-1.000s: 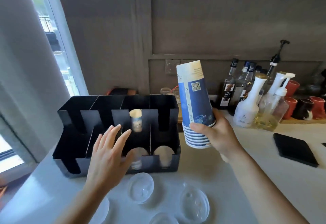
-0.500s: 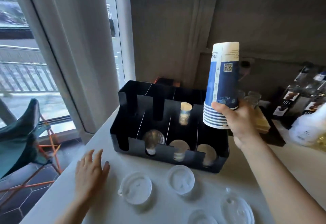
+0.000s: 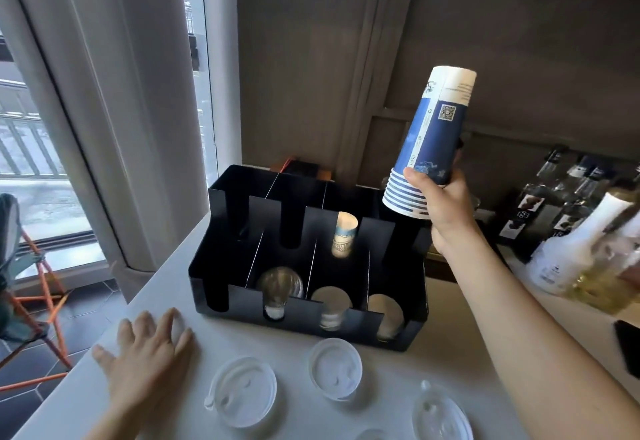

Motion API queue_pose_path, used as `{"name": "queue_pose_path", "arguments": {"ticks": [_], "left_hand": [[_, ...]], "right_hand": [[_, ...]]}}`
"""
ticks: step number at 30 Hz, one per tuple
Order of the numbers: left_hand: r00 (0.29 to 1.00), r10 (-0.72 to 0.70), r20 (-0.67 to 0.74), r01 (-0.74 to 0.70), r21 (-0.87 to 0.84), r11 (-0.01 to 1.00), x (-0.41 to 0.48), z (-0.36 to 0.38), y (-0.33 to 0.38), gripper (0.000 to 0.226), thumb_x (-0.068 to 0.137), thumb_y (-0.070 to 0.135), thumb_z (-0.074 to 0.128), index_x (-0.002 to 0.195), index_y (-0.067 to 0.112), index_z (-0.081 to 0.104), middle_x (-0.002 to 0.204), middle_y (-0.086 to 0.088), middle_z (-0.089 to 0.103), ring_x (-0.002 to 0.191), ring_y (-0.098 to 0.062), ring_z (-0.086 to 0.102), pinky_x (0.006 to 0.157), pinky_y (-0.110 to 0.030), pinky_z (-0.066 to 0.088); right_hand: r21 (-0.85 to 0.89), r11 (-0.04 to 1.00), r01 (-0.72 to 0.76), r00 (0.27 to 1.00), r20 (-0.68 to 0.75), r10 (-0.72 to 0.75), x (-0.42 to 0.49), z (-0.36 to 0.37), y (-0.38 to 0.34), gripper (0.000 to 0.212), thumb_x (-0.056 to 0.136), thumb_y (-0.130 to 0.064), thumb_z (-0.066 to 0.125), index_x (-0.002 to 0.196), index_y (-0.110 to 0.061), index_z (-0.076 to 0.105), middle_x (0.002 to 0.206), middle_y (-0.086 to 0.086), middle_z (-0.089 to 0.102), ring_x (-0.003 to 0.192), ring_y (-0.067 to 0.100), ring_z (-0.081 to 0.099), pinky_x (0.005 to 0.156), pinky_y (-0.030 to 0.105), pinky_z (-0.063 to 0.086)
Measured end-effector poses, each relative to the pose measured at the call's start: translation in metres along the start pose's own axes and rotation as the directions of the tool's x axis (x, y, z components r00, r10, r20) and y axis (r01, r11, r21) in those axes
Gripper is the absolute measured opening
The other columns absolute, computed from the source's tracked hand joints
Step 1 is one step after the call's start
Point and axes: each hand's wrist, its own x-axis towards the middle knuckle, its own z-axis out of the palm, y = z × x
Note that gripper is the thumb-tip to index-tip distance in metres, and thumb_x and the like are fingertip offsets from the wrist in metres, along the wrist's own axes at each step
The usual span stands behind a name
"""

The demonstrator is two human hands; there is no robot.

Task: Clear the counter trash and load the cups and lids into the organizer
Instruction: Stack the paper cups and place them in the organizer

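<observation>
Gripping the stack of cups (image 3: 429,148) near its open rims, the right hand's (image 3: 446,204) fingers (image 3: 415,176) curl round the lowest cups, thumb on the near side. The stack is held upside down and tilted above the back right corner of the organizer (image 3: 304,315), not touching it. The left hand (image 3: 145,363) lies flat on the counter (image 3: 214,339) near the organizer's front left corner, fingers straight and spread, holding nothing. Three clear lids (image 3: 245,392) lie loose on the counter in front of the organizer. One small cup (image 3: 344,235) stands in a back slot; the front slots hold round discs, apparently lids on edge. Judged step: loading the cups, lids not yet begun. The next move calls for righting the stack over a free back slot and lowering it between the dividers without catching a rim. Against the frame half a second earlier, the stack stood near upright and now leans with its closed end to the right. The left hand is flat on the counter in both, and the lids are unmoved.
</observation>
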Motion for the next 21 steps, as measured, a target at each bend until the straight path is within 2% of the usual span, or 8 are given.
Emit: {"name": "queue_pose_path", "arguments": {"ticks": [5, 10, 13, 16, 19, 21], "left_hand": [[0.999, -0.026, -0.043, 0.025, -0.027, 0.999, 0.002, 0.001, 0.003, 0.025, 0.093, 0.056, 0.033, 0.112, 0.041, 0.041, 0.127, 0.000, 0.037, 0.138, -0.026, 0.023, 0.112, -0.065, 0.013], [0.999, -0.005, -0.049, 0.005, 0.002, 1.000, 0.000, 0.001, 0.000, 0.033, 0.094, 0.057, 0.030, 0.120, 0.042, 0.042, 0.132, -0.002, 0.037, 0.139, -0.027, 0.024, 0.113, -0.067, 0.013], [1.000, 0.004, -0.022, -0.003, 0.044, 0.999, 0.001, -0.001, 0.000, 0.041, 0.095, 0.057, 0.028, 0.131, 0.040, 0.039, 0.145, -0.005, 0.032, 0.146, -0.029, 0.018, 0.114, -0.068, 0.011], [1.000, 0.004, -0.004, -0.004, 0.056, 0.998, 0.003, -0.001, -0.001, 0.048, 0.095, 0.058, 0.027, 0.138, 0.040, 0.037, 0.152, -0.006, 0.027, 0.149, -0.029, 0.013, 0.115, -0.068, 0.010], [1.000, 0.012, -0.011, -0.012, 0.050, 0.999, 0.003, 0.001, -0.002, 0.047, 0.094, 0.059, 0.028, 0.135, 0.040, 0.039, 0.149, -0.006, 0.030, 0.148, -0.030, 0.016, 0.114, -0.068, 0.010], [1.000, 0.017, -0.020, -0.016, 0.044, 0.999, 0.004, 0.003, -0.002, 0.046, 0.093, 0.058, 0.029, 0.133, 0.040, 0.040, 0.146, -0.005, 0.032, 0.147, -0.030, 0.018, 0.113, -0.067, 0.011]], "right_hand": [[-0.111, 0.992, -0.063, 0.998, -0.020, 0.061, 0.013, 0.001, 0.010, 0.076, 0.051, -0.045, 0.092, 0.118, -0.027, 0.061, 0.112, -0.004, 0.074, 0.096, 0.018, 0.073, 0.092, 0.048, 0.058], [-0.210, 0.975, -0.070, 0.997, -0.058, 0.059, 0.016, 0.003, 0.022, 0.083, 0.044, -0.052, 0.090, 0.116, -0.021, 0.061, 0.109, -0.005, 0.073, 0.095, 0.017, 0.072, 0.091, 0.047, 0.057], [-0.260, 0.961, -0.094, 0.994, -0.080, 0.075, 0.023, 0.004, 0.028, 0.082, 0.039, -0.051, 0.090, 0.109, -0.021, 0.061, 0.102, -0.009, 0.072, 0.090, 0.014, 0.072, 0.089, 0.046, 0.059], [-0.393, 0.916, -0.085, 0.996, -0.054, 0.070, 0.028, 0.006, 0.034, 0.087, 0.037, -0.050, 0.089, 0.113, -0.017, 0.064, 0.111, 0.000, 0.072, 0.096, 0.022, 0.071, 0.091, 0.048, 0.057], [-0.504, 0.862, -0.058, 0.998, -0.019, 0.057, 0.030, 0.007, 0.036, 0.089, 0.037, -0.050, 0.090, 0.114, -0.014, 0.066, 0.113, 0.007, 0.072, 0.099, 0.028, 0.070, 0.091, 0.050, 0.056], [-0.541, 0.839, -0.061, 0.997, 0.009, 0.079, 0.032, 0.004, 0.036, 0.085, 0.041, -0.043, 0.095, 0.115, -0.013, 0.066, 0.113, 0.007, 0.073, 0.097, 0.027, 0.070, 0.090, 0.047, 0.057]]}}
